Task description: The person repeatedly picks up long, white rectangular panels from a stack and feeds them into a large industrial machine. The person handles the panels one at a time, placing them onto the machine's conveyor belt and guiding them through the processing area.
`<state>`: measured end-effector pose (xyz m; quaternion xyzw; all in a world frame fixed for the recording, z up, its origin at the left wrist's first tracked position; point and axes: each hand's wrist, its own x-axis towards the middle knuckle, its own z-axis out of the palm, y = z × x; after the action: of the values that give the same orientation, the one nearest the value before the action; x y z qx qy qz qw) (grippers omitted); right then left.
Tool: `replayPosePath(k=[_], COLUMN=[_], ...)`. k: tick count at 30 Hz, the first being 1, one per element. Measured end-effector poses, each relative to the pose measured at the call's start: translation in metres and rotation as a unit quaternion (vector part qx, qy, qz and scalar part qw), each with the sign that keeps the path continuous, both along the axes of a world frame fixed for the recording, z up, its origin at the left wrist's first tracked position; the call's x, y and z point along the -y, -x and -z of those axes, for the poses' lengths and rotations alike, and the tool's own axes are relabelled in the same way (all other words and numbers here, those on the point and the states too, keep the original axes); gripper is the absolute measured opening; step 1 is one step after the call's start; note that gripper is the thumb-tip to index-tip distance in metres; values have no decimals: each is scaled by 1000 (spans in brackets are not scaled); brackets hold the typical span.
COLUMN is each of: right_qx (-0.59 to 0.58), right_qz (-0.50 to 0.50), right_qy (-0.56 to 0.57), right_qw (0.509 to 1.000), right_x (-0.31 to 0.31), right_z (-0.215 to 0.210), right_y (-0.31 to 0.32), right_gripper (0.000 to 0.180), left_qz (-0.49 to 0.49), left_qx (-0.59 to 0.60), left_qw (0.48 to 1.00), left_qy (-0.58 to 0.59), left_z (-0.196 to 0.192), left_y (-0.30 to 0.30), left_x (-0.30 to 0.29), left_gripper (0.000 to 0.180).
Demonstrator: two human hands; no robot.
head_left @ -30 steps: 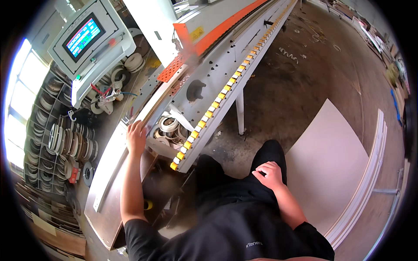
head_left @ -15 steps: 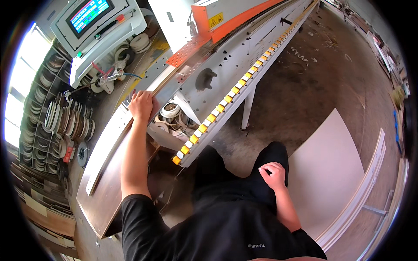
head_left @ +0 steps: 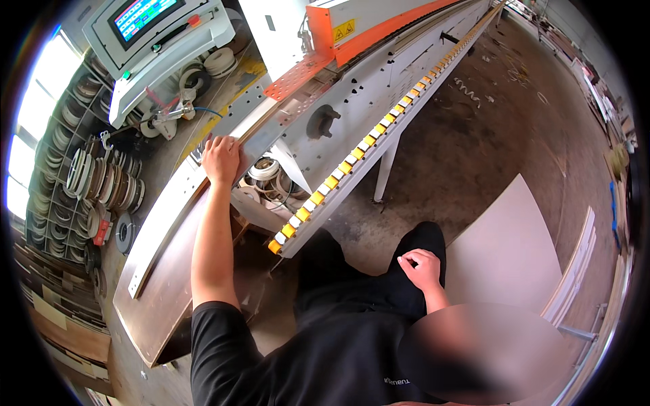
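My left hand [head_left: 221, 159] reaches forward to the infeed end of a long machine. Its fingers curl over the far end of a long, narrow white strip [head_left: 162, 233] with small holes, beside the machine's metal edge. The strip lies along a brown board [head_left: 152, 314] on the left; what is under my palm is hidden. My right hand [head_left: 421, 266] rests on my right thigh, fingers curled in, with nothing seen in them. A blurred patch covers much of the right forearm.
A rail with yellow and white rollers [head_left: 344, 168] runs diagonally beside the machine. Its orange guard [head_left: 298, 74] stands ahead of my left hand, a control panel [head_left: 162, 61] at upper left. Edging rolls [head_left: 105, 179] fill a rack. A large pale panel [head_left: 504, 243] lies right.
The view has shifted slightly. Both hands keep nearly the same places, and the white strip shows no clear movement along the machine. A blurred patch now covers the right forearm.
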<state>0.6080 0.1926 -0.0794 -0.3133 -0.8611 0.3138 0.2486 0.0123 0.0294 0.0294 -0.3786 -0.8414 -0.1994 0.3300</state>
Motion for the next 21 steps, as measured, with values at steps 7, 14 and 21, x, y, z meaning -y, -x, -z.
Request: replayPosePath(k=[7, 14, 21], right_qx=[-9, 1, 54], right_qz=[15, 11, 14], right_qy=[-25, -25, 23], right_qw=[1000, 1000, 998], right_x=[3, -1, 0], right_z=[1, 3, 4], right_y=[-7, -11, -18], right_gripper=[18, 24, 33], left_qz=[-17, 21, -8], left_qx=[28, 12, 6], left_qw=[999, 999, 999], left_qy=[15, 21, 39], left_z=[-1, 12, 3], left_y=[-5, 16, 4], left_x=[-4, 3, -1], left_gripper=[21, 18, 20])
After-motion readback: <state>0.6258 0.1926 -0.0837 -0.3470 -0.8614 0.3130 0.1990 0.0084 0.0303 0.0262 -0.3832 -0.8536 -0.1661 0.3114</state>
